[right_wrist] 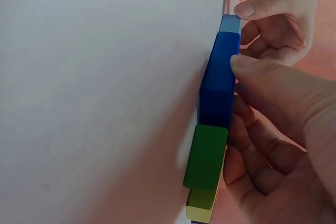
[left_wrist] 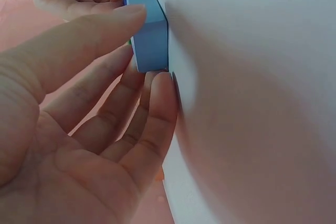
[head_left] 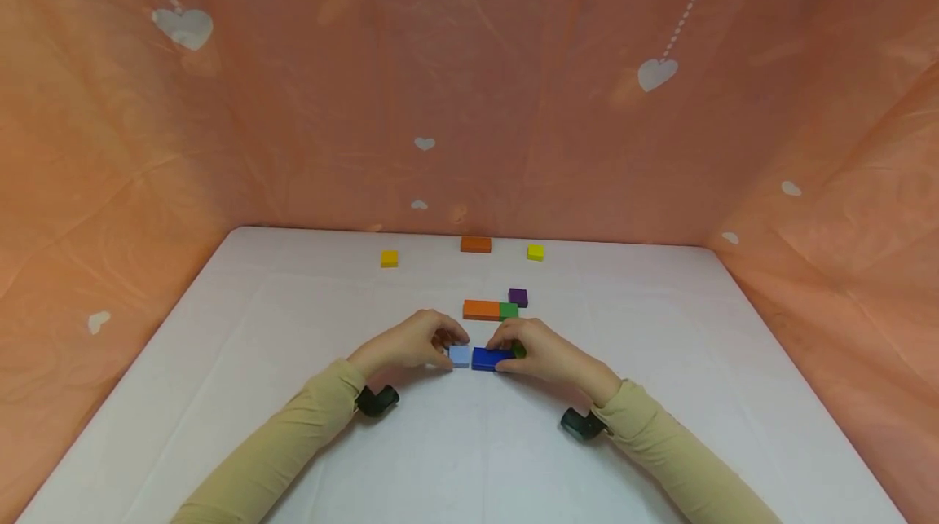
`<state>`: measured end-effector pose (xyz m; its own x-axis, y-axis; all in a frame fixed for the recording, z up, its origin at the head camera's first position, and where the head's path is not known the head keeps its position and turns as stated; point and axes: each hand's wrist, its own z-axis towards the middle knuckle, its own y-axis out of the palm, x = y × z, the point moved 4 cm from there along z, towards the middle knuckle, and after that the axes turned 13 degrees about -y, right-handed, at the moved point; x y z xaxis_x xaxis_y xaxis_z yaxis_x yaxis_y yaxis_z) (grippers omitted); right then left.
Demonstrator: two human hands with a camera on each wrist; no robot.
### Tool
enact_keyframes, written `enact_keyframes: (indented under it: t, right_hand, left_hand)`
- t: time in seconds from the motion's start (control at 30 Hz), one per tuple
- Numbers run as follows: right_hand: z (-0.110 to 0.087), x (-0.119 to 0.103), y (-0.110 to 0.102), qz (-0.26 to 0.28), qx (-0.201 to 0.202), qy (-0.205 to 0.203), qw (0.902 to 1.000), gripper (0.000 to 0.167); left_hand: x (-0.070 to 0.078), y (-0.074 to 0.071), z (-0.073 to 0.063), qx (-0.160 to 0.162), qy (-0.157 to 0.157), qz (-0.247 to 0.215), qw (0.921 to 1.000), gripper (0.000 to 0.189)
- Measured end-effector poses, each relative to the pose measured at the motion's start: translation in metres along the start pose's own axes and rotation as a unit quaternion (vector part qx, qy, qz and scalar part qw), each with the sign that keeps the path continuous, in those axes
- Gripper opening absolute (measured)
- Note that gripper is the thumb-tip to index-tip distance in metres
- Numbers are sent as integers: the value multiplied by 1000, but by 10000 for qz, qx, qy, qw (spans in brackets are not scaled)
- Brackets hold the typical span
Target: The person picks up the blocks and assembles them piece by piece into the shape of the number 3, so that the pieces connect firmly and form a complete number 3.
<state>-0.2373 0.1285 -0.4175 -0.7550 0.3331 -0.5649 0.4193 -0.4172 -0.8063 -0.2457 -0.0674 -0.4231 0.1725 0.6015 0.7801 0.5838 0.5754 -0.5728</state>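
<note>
My left hand (head_left: 421,339) is at a small light blue block (head_left: 459,356), its thumb against the near side and its other fingers curled behind. Just to the right, my right hand (head_left: 541,351) holds a longer dark blue block (head_left: 487,358) between thumb and fingers. The two blocks lie end to end with a narrow gap in the head view. In the right wrist view a green block (right_wrist: 207,156) sits at the other end of the dark blue block, and a yellow-green block (right_wrist: 201,206) shows just past it. The right fingers partly hide the green one from above.
Beyond the hands lie an orange block (head_left: 481,310), a green block (head_left: 509,310) against its end and a purple block (head_left: 517,297). Near the far edge are a dark orange block (head_left: 475,244) and two yellow blocks (head_left: 390,258). Orange sheeting (head_left: 469,100) surrounds the white table (head_left: 293,288).
</note>
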Motion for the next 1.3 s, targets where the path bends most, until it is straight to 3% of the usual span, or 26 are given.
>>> enact_keyframes:
  t: [0.37, 1.3]
  right_hand:
    - [0, 0, -1, -19, -17, 33, 10000, 24]
    - [0, -4, -1, 43, -47, 42, 10000, 24]
  left_hand:
    - [-1, -3, 2, 29, -157, -230, 9996, 29]
    - [-2, -1, 3, 22, -13, -113, 9999, 28]
